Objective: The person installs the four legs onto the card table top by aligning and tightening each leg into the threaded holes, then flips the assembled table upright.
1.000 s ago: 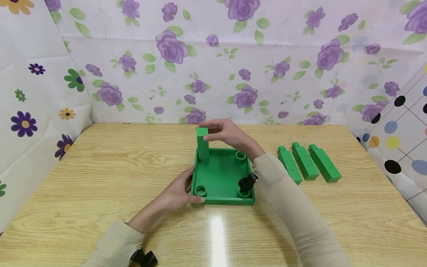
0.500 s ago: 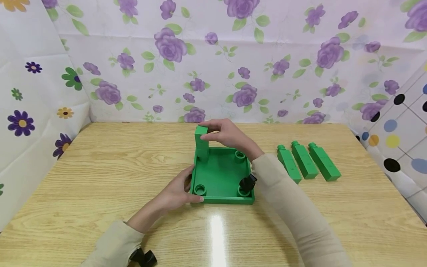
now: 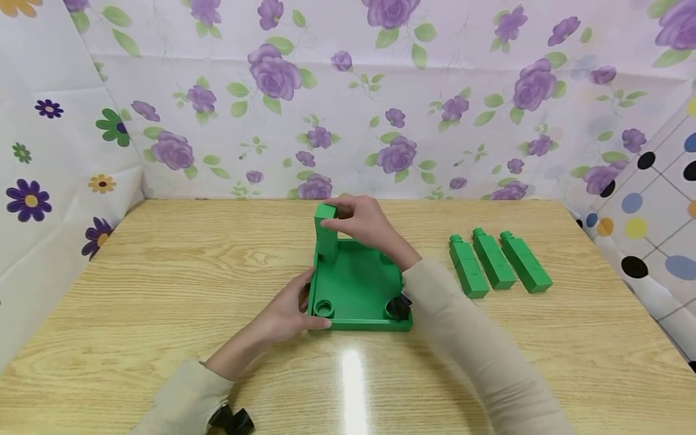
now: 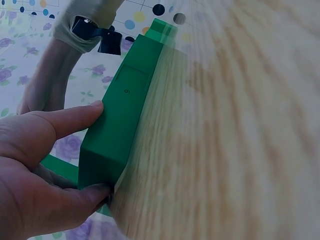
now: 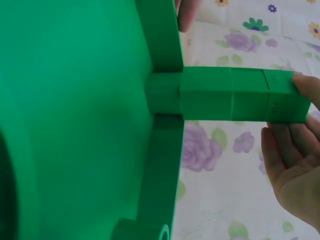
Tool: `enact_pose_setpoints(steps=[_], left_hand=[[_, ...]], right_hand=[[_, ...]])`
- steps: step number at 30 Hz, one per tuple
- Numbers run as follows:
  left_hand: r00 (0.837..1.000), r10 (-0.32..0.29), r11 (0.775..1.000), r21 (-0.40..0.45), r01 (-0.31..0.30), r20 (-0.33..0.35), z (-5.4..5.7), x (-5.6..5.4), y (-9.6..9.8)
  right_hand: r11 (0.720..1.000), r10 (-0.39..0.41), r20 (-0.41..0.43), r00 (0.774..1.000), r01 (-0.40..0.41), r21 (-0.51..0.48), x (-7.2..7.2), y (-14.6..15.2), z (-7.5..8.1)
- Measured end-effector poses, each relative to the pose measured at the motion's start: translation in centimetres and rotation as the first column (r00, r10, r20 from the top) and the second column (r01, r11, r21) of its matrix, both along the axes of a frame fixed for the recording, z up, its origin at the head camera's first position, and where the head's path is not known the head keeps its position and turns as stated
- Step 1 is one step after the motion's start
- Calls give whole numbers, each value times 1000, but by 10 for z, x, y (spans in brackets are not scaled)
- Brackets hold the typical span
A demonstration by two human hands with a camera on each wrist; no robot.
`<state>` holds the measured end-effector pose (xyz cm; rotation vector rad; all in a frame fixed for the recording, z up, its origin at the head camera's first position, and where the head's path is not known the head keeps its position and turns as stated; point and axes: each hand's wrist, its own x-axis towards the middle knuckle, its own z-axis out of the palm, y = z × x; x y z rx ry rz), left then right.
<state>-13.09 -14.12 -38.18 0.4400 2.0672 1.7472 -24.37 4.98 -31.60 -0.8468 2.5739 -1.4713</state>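
A green square tray-like panel (image 3: pixel 356 287) with a raised rim and round corner sockets (image 3: pixel 324 309) lies on the wooden table. At its far-left corner a green square leg (image 3: pixel 325 232) stands upright, its lower end in the socket there. My right hand (image 3: pixel 365 222) pinches the leg near its top between thumb and fingers; the right wrist view shows this grip on the leg (image 5: pixel 225 94) up close. My left hand (image 3: pixel 285 309) grips the panel's near-left corner, with the thumb on the front rim. In the left wrist view, finger and thumb pinch the panel's side (image 4: pixel 117 110).
Three more green legs with threaded ends, one of them the middle leg (image 3: pixel 493 260), lie side by side on the table (image 3: pixel 190 272) to the right. A flowered cloth (image 3: pixel 217 109) hangs behind the table's back edge. Black wrist cameras (image 3: pixel 399 307) sit on both sleeves.
The leg has turned about its upright axis and sits slightly lower in my right hand. My right forearm has shifted, covering more of the far-right socket. My left hand keeps its grip.
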Motion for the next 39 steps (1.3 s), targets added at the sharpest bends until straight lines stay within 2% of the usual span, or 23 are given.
enact_pose_setpoints(steps=[6, 10, 15, 21, 29, 33, 39], left_hand=[[1000, -4, 1000, 4, 4, -7, -2, -1, 1], [1000, 7, 1000, 2, -7, -12, -1, -1, 2], [1000, -13, 1000, 20, 14, -27, 1, -1, 3], [1000, 0, 1000, 0, 0, -20, -1, -1, 1], [999, -33, 999, 13, 34, -42, -1, -1, 0], [999, -15, 1000, -5, 15, -32, -2, -1, 1], [1000, 14, 1000, -11, -14, -27, 0, -1, 1]], right_hand=[[999, -32, -26, 999, 32, -2, 3, -2, -2], [999, -35, -39, 999, 35, -13, 4, -3, -1], [999, -42, -61, 997, 40, -28, 5, -3, -2], [999, -42, -62, 997, 41, -22, 7, -4, -3], [995, -36, -38, 999, 40, 94, 10, -3, 3], [992, -33, -17, 999, 35, 119, 16, 7, 4], [989, -64, -16, 998, 65, 133, 25, 34, -1]])
